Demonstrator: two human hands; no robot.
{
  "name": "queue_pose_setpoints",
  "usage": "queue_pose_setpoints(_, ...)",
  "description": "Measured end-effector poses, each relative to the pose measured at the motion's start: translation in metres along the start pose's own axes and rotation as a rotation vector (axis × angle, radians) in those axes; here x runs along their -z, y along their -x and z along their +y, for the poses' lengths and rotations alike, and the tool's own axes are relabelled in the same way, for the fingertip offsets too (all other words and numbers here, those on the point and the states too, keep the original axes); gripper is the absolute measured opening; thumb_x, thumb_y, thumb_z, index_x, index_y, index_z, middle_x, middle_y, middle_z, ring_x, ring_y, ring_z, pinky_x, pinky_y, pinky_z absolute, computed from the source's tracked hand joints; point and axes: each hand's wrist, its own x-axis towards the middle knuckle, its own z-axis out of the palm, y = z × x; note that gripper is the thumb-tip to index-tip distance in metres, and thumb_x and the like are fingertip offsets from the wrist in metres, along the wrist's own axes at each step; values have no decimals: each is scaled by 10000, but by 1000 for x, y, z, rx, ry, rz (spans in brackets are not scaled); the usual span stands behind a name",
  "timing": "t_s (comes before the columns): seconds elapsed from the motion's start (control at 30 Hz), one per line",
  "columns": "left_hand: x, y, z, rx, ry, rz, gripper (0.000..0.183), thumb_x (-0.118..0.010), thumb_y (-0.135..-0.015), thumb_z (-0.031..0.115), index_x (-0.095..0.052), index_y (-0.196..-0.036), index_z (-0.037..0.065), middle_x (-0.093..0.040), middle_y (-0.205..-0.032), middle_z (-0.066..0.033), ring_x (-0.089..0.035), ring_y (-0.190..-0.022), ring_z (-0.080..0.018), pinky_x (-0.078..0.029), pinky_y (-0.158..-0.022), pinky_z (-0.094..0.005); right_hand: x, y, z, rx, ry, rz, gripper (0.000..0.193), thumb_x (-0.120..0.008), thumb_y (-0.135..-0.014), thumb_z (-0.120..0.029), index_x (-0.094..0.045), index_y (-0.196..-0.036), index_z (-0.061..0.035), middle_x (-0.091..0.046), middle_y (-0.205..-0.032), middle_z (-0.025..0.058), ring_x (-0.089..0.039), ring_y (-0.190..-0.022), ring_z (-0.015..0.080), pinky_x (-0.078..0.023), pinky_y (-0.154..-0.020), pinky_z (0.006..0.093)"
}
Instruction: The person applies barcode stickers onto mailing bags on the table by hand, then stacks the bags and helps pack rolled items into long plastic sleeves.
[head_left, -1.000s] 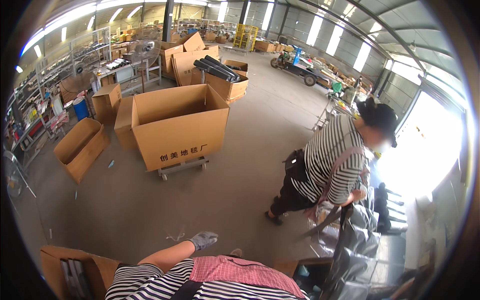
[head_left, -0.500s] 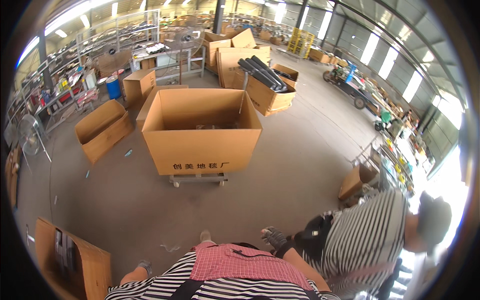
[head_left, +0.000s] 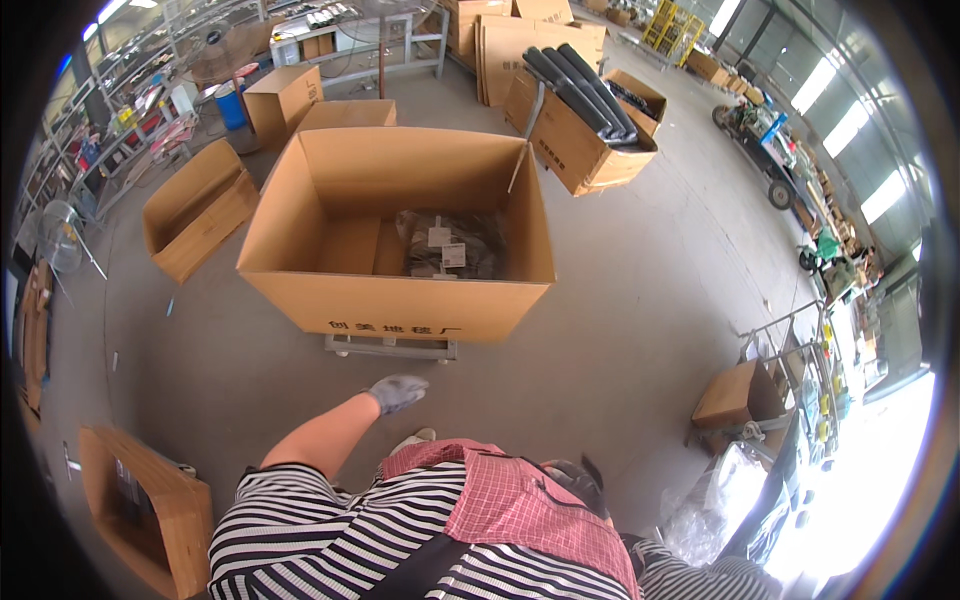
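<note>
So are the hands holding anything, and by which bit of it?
The left hand holds nothing, just short of the big box. The right hand is partly hidden by the apron, so I can't tell about it.

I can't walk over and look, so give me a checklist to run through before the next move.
1. Left hand empty: ok; gloved, with nothing held.
2. Left hand on the large carton: not ok; a gap shows between them.
3. Right hand empty: cannot tell; it is mostly hidden beside the pink checked apron.
4. Large carton open at the top: ok; a plastic-wrapped bundle shows inside, toward the right.
5. Carton resting on the wheeled cart: ok; the cart's frame shows below its front wall.
6. Cart wheels locked: cannot tell; too small to make out.
</note>
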Motion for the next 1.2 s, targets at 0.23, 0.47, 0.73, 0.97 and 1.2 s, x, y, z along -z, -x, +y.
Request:
queue_pose_setpoints(0.23,-35,-131,271,-431,30,-582,439,-614,-964,412,-682,-1240,77,-685,-1223,-150,-636,-1137,-301,-482,-1005,-400,149,-10,-27,-37,22,106,359,-601,-1008,-282,-655,-1241,-15,-701,-1153,132,-650,-1075,217,-499,-956,333)
queue_pose_setpoints(0.47,-62,-245,427,-602,-180,-783,388,-601,-932,116,-626,-1313,40,-691,-1187,-158,-660,-1091,-275,-517,-947,-376,335,-2,-9,32,372,75,420,-620,-975,-311,-631,-1299,-43,-679,-1242,184,-647,-1146,308,-496,-991,403)
queue_pose_setpoints(0.73,-161,-406,512,-101,-250,-768,253,-590,-957,236,-730,-1089,71,-743,-1013,-107,-703,-873,-282,-556,-805,-401,442,-19,59,-9,107,397,244,-638,-958,-200,-700,-1106,-16,-731,-1031,174,-692,-952,280,-528,-873,402)
queue_pose_setpoints(0.97,-262,-562,664,-526,-1007,-766,243,-671,-883,284,-762,-1014,102,-737,-896,-123,-703,-834,-258,-552,-775,-396,537,1,89,14,108,905,276,-655,-948,-271,-717,-1077,-35,-734,-993,149,-693,-950,255,-529,-856,376)
queue_pose_setpoints(1.2,-358,-659,831,-623,-229,-1031,163,-655,-938,94,-728,-1050,1,-714,-876,-52,-630,-799,-112,-527,-742,-278,538,77,225,-946,24,711,391,-608,-870,-350,-754,-1074,-50,-728,-1061,200,-691,-1050,348,-502,-959,456)
